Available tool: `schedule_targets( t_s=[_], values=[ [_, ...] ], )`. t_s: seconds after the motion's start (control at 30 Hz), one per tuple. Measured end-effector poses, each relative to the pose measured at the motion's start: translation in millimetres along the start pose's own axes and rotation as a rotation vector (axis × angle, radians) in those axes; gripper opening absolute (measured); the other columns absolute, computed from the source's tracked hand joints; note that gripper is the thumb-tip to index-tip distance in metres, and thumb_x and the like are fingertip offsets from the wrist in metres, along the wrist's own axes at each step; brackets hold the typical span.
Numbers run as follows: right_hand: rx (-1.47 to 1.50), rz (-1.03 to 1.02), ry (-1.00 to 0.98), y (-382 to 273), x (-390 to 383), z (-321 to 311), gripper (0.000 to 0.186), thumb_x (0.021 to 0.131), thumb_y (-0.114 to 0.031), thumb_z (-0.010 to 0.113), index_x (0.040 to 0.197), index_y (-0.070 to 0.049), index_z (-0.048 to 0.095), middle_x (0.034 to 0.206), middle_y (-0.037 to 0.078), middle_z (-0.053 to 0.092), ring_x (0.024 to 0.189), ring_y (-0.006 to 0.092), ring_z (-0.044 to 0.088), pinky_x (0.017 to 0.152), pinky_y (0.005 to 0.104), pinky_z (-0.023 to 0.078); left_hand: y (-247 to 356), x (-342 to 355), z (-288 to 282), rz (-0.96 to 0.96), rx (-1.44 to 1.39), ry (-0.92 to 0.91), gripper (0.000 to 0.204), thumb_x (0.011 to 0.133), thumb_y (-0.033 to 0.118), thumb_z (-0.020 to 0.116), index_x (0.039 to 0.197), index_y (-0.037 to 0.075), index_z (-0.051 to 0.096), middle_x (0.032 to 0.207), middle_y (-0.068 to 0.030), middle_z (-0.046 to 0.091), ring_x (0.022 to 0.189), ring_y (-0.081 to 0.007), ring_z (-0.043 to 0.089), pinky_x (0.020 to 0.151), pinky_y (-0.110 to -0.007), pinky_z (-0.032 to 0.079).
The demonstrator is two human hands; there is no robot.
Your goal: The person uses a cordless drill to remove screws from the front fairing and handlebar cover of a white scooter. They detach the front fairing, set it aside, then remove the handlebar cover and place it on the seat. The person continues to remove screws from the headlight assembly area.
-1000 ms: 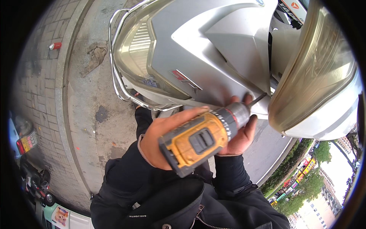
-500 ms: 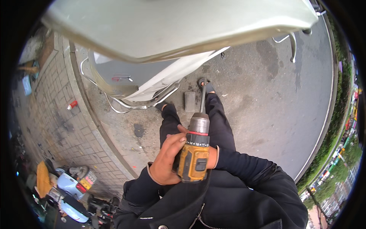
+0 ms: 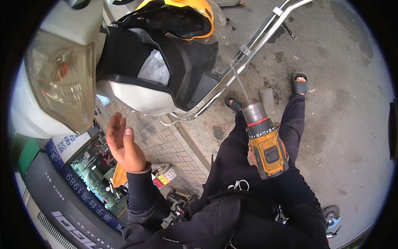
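My left hand [image 3: 126, 147] is raised with fingers apart and nothing in it, below the scooter's clear-covered headlight [image 3: 64, 83]. My right hand [image 3: 251, 154], largely hidden beneath the yellow-and-black drill [image 3: 267, 151], grips that tool, whose long bit [image 3: 240, 83] points up toward the chrome rail [image 3: 226, 86]; I cannot tell whether the tip touches it. The black-and-white footboard section [image 3: 137, 97] of the scooter lies between the headlight and rail, with crumpled translucent plastic [image 3: 153, 68] in its hollow.
A yellow helmet [image 3: 207, 12] rests on the scooter at the top. Below are my sandalled feet [image 3: 299, 83], a grey block [image 3: 267, 99] and stained pavement [image 3: 344, 137]. A kerb [image 3: 190, 149] borders paving, with parked two-wheelers [image 3: 178, 203] and a shopfront [image 3: 74, 191] beyond.
My view has swung round the scooter. My left hand has let go of the drill and moved away to the left; the drill is now in my right hand alone.
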State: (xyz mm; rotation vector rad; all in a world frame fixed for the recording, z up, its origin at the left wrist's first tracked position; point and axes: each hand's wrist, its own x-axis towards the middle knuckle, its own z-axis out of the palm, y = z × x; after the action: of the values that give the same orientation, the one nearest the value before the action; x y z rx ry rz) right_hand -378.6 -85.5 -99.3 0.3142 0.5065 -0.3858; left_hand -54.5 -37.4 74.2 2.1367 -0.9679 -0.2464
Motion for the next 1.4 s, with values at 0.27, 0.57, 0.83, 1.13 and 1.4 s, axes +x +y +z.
schedule_targets(
  t_s=[0.27,0.57,0.83,1.13,1.4],
  values=[
    [-0.844,-0.106,0.055,-29.3,-34.4,-55.6,0.047,0.088,-0.010,0.070,0.131,-0.006,0.051,0.112,0.009,0.065,0.098,0.0198,0.069,0.087,0.0338,0.057,-18.8,65.4,-11.5,0.037,0.274,0.102,0.059,0.104,0.037,0.040,0.151,0.002,0.033,0.157,-0.0116,0.035,0.145,-0.0233,0.033,0.118,-0.046,0.024],
    [-0.657,-0.298,0.123,-13.4,-48.8,-92.9,0.053,0.081,0.000,0.068,0.131,-0.001,0.051,0.122,0.011,0.062,0.090,0.0136,0.062,0.084,0.0294,0.051,-91.4,154.6,-61.3,0.393,0.608,0.186,0.039,0.102,0.020,0.052,0.134,-0.002,0.055,0.141,-0.0153,0.055,0.127,-0.0272,0.051,0.110,-0.038,0.036],
    [-0.238,-0.184,0.485,58.1,-17.8,-183.2,0.053,0.077,0.005,0.063,0.129,0.000,0.052,0.115,0.013,0.066,0.080,0.0186,0.066,0.074,0.0328,0.054,-106.8,178.0,-89.6,0.480,0.840,-0.011,0.043,0.104,0.025,0.044,0.137,-0.002,0.052,0.139,-0.0170,0.055,0.126,-0.0279,0.052,0.109,-0.040,0.038],
    [-0.306,-0.009,0.413,14.6,54.1,-192.5,0.058,0.079,0.006,0.061,0.135,0.000,0.047,0.117,0.011,0.066,0.078,0.0199,0.065,0.073,0.0342,0.054,-130.7,179.5,-87.2,0.163,0.287,-0.068,0.045,0.103,0.028,0.044,0.139,0.002,0.048,0.140,-0.0159,0.054,0.126,-0.0289,0.052,0.109,-0.043,0.040],
    [-0.224,-0.077,0.493,1.7,75.2,-191.7,0.053,0.080,0.004,0.059,0.132,0.000,0.050,0.115,0.011,0.067,0.078,0.0204,0.065,0.072,0.0352,0.053,-144.1,175.1,-117.3,-0.092,-0.546,-0.244,0.047,0.101,0.030,0.043,0.141,0.006,0.045,0.141,-0.0149,0.053,0.126,-0.0298,0.053,0.109,-0.045,0.041]
  ],
)
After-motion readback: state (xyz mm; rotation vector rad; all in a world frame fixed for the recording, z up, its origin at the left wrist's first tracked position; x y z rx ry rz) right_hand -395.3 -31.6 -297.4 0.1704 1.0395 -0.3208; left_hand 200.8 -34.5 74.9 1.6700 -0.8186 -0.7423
